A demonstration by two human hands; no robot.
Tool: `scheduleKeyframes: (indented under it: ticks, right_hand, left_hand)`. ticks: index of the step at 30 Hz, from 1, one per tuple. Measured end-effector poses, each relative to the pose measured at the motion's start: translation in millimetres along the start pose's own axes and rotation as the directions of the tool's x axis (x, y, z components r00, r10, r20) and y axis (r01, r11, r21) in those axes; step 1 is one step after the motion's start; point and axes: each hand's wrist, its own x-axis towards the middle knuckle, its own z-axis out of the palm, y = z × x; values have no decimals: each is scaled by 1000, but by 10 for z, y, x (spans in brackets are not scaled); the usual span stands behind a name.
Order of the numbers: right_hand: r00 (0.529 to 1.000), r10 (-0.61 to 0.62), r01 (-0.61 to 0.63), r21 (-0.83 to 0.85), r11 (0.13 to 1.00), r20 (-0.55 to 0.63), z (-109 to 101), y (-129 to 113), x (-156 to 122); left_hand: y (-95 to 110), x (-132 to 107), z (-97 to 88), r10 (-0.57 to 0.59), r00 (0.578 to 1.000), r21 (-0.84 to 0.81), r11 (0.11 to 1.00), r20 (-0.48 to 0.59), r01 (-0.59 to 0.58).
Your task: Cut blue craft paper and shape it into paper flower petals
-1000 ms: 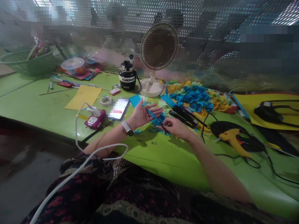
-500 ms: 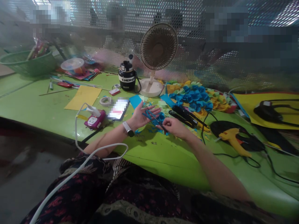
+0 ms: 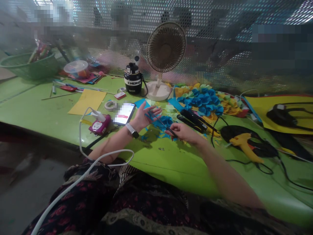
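Observation:
My left hand (image 3: 143, 118) is palm up, fingers stretched and apart, beside the phone (image 3: 124, 114). A small blue paper piece (image 3: 149, 115) lies across its fingers. My right hand (image 3: 182, 132) is closed around a slim tool with a dark handle (image 3: 171, 131). The tool's thin metal end points up and left at the blue piece; its exact kind is unclear. Beneath and between the hands are blue paper cuttings (image 3: 164, 123) on the green table (image 3: 156, 155). A blue paper sheet (image 3: 142, 104) is partly hidden behind my left hand.
A fan (image 3: 166, 47) and a black bottle (image 3: 132, 80) stand at the back. Right are a blue and yellow paper-petal pile (image 3: 202, 99), a black stapler-like tool (image 3: 193, 120) and a yellow glue gun (image 3: 244, 147). Left, a white cable (image 3: 80, 182) crosses near a purple socket block (image 3: 100, 125).
My left hand has moved slightly left and away from my right hand, with the blue piece still on its fingers. The right hand has barely moved, and more of its tool shows.

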Motion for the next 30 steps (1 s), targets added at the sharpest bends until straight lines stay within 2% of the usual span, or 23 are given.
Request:
scheduleKeyframes:
  ticks: [3, 5, 8, 10, 13, 18, 26, 30]
  right_hand:
    - [999, -29, 31, 45, 999, -37, 22, 57, 48]
    - [987, -67, 85, 117, 990, -148, 71, 102, 93]
    - [926, -150, 240, 234, 942, -347, 167, 142, 133]
    - [889, -213, 329, 240, 913, -406, 224, 149, 129]
    - [858, -297, 380, 129, 916, -420, 283, 152, 101]
    - [828, -381, 381, -85, 920, -411, 361, 151, 70]
    - [859, -336, 356, -22, 934, -387, 432, 133, 92]
    - [856, -339, 351, -42, 935, -390, 435, 158, 101]
  left_hand:
    - [42, 11, 3, 23, 999, -18, 1000, -31, -24]
    - [40, -16, 35, 34, 998, -54, 998, -47, -36]
    - [-21, -94, 103, 35, 998, -105, 994, -51, -40]
    - [-88, -141, 135, 10, 1000, -114, 993, -28, -14]
    - [-189, -164, 136, -35, 999, -91, 995, -8, 34]
    - [-297, -136, 100, -40, 999, -77, 996, 21, 41]
    - [-380, -211, 127, -16, 1000, 14, 1000, 25, 16]
    - [-404, -207, 99, -24, 998, 29, 999, 51, 23]
